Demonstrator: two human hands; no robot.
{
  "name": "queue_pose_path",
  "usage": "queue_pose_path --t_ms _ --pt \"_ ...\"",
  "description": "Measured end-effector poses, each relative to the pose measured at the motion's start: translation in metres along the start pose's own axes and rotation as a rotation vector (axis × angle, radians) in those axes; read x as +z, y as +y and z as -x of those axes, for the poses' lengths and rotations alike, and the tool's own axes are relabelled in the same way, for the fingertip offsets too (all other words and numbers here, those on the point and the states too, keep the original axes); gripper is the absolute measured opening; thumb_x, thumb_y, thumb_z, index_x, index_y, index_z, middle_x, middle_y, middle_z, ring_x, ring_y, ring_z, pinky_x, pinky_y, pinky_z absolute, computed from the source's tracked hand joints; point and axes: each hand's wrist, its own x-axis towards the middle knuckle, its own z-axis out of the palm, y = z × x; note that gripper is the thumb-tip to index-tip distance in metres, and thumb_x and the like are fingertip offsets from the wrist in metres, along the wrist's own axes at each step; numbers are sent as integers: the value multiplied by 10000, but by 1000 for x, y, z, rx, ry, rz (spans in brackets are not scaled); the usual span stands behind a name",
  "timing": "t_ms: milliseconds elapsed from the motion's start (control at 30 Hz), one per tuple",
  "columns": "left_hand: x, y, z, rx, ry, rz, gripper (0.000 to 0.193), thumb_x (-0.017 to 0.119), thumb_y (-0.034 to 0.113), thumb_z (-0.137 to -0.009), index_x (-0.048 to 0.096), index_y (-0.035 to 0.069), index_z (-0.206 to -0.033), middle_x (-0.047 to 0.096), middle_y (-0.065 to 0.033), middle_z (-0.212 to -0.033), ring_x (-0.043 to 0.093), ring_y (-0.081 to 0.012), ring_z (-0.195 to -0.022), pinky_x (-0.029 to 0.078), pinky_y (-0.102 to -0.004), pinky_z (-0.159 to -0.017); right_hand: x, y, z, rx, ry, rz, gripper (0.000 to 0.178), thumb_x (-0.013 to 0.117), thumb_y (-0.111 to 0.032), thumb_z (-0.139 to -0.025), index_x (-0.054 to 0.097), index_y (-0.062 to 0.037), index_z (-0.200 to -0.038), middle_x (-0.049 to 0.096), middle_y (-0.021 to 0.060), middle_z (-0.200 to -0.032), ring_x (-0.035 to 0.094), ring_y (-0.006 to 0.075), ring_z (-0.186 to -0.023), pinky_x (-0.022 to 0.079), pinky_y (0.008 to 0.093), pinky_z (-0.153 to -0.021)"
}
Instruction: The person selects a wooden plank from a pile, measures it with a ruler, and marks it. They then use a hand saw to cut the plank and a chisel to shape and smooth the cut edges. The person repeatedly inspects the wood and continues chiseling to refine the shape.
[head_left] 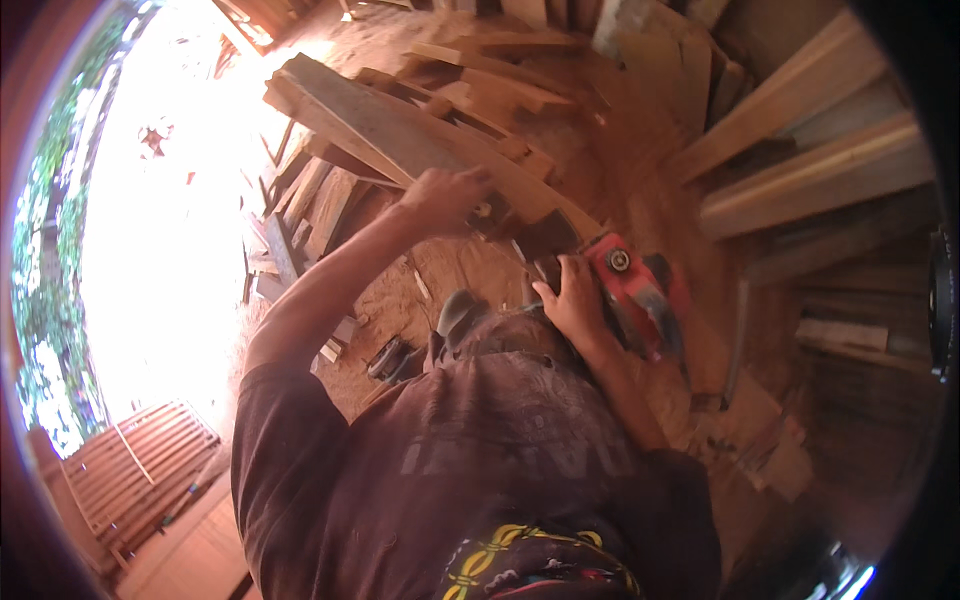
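Note:
A long wooden plank (400,125) slants from the upper left toward the middle. My left hand (450,198) is over its near edge, fingers curled at a dark piece (490,214) with a metallic spot; its grip is partly hidden. A flat dark block (546,238) lies just to the right of that piece. Close below the block, my right hand (574,300) is closed, thumb and fingers bent around something small and dark. Right beside this hand sits a red power tool (632,275), which looks like an electric planer, with a round knob and a grey-black body.
Offcuts and boards (330,205) are heaped at the left, beside bright daylight. Thick beams (820,175) lean at the right. Sawdust (395,285) covers the ground, where a dark object (392,358) rests near my legs. A slatted wooden panel (145,465) stands at the lower left.

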Motion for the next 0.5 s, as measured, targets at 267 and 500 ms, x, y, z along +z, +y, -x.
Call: queue_pose_path --t_ms 267,500 --pt "-42 60 79 62 595 305 709 865 383 -809 579 160 -1418 614 -117 -1397 755 -317 -1032 638 -472 -783 -60 -42 -37 302 -273 -1349 834 613 -607 -1013 421 -27 -1580 524 182 -1540 536 346 -1405 497 496 -1110" --pt "-67 135 129 65 945 360 629 716 221 -835 558 20 -1409 592 -189 -1379 772 -230 -894 623 -359 -611 -155 -54 -55 286 -410 -1620 928 385 -749 -1049 286 -52 -1654 411 174 -1648 399 319 -1547 370 537 -1254"
